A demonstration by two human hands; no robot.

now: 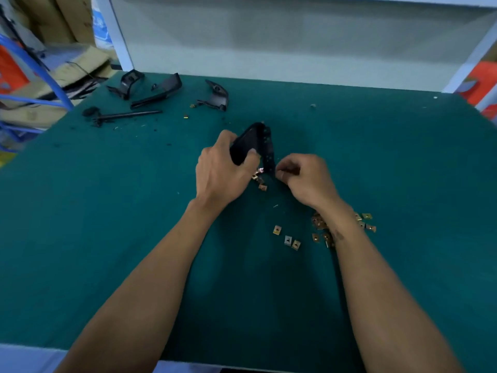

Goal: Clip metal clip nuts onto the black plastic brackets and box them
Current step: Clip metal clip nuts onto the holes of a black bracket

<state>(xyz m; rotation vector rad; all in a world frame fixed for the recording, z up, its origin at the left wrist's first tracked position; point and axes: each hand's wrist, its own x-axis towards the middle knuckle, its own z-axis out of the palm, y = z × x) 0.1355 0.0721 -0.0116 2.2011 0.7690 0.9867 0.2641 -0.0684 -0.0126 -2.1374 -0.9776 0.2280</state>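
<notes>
left hand [219,170] grips black bracket [265,146]; right hand [304,179] fingers [285,168] pinch at its lower end, clip nuts [259,180] just beneath.

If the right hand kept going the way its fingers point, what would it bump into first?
The right hand points left, toward the lower leg of the black bracket that the left hand grips. It would likely meet that leg almost at once; whether its fingertips already touch is unclear.

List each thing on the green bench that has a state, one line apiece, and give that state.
left hand: grips the held bracket
right hand: fingers curled at the bracket's lower end; what they pinch is hidden
held bracket: lifted, upright
spare brackets: lying loose at the far left
clip nuts: scattered loose on the mat
</notes>
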